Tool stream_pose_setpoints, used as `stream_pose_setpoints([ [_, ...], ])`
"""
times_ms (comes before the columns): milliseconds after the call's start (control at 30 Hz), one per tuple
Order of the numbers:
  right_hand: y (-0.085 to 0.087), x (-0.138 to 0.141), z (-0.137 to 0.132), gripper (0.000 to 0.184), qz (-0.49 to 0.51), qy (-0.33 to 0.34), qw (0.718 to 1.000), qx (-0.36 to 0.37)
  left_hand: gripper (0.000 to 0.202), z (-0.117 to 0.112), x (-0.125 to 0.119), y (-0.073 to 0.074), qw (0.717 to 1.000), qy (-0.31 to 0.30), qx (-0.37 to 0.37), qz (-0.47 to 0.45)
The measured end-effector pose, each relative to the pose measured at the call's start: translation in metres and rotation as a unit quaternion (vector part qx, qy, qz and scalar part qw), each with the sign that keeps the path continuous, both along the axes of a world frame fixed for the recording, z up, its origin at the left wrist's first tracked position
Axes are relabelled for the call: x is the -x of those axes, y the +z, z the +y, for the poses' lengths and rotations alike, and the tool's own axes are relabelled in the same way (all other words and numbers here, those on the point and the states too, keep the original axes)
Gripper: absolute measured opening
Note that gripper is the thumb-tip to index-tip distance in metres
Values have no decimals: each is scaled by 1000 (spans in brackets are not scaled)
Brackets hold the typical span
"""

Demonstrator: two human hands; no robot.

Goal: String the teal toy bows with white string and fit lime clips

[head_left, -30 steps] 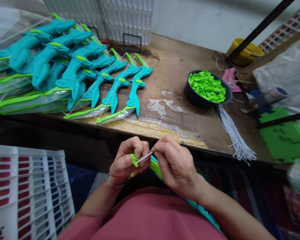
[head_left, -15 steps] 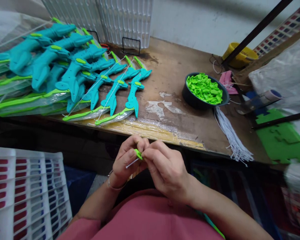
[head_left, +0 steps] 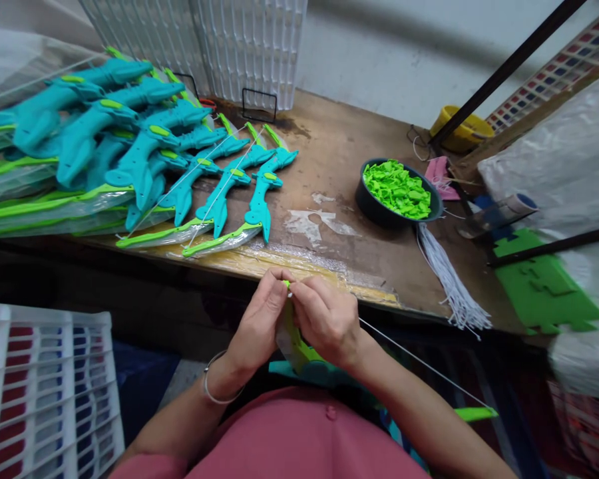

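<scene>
Two bare hands meet just beyond the pink shirt (head_left: 289,442), near the front edge of the table. Left hand (head_left: 262,319): thumb and forefinger pinch a green tip (head_left: 286,284) of the toy bow (head_left: 307,356); a bracelet (head_left: 206,382) circles the wrist. Right hand (head_left: 332,319): fingers curled, thumb and forefinger pressed together on the same tip, a speck of white showing beneath (whether the string is pinched there too, cannot tell). Toy bow: across the lap, teal middle under the hands and mostly hidden. White string (head_left: 424,362) emerges by the right wrist and runs straight to the bow's other green end, lower right.

White slatted crate (head_left: 67,392) at lower left, beside the person. Wooden table (head_left: 329,159) beyond the hands, yellow tape (head_left: 309,266) along its near edge. On its left, a pile of teal-and-green bows (head_left: 150,163), overlapping; the three rightmost lie side by side. On its right, a bundle of white cords (head_left: 452,283) hangs toward the edge, its upper end meeting a dark basin (head_left: 374,207) heaped with small green pieces (head_left: 397,189). Right of the cords, a green foam mat (head_left: 544,283). Farther back: pink cloth (head_left: 442,176) behind the basin, then a yellow bucket (head_left: 459,130). At rear, ribbed panels (head_left: 252,50) stand upright against the pale wall (head_left: 369,60).
</scene>
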State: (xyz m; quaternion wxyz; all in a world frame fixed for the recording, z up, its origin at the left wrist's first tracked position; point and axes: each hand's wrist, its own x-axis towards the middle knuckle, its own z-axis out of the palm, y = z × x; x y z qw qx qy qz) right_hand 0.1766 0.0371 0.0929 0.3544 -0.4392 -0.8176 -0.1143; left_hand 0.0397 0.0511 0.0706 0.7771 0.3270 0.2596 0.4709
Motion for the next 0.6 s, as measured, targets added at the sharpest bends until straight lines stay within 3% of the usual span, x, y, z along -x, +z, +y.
stream_pose_setpoints([
  [100,7,-1,-1,16,56,29,998,28,26,1,1,-2,997,19,-55,45],
  [200,24,-3,-9,18,178,64,980,66,19,5,4,-5,985,32,-132,103],
  [367,39,-14,-15,16,301,6,947,113,11,10,11,-12,976,-29,-193,97],
  [600,22,-16,-17,11,161,19,975,155,13,6,5,-10,983,12,-147,107],
])
